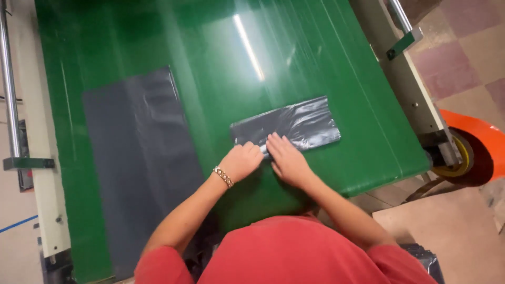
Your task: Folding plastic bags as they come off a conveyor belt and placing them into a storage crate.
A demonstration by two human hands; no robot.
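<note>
A folded dark grey plastic bag lies across the green belt near its front right. My left hand, with a beaded bracelet on the wrist, has its fingers curled and grips the bag's near left corner. My right hand lies flat, fingers together, pressing down on the bag's near edge beside the left hand. A second, larger dark grey bag lies spread flat and lengthwise on the belt's left half, untouched.
White machine frames run along both sides of the belt, with a metal rail at the left. An orange guard over a yellow wheel sits at the right. Tiled floor lies beyond.
</note>
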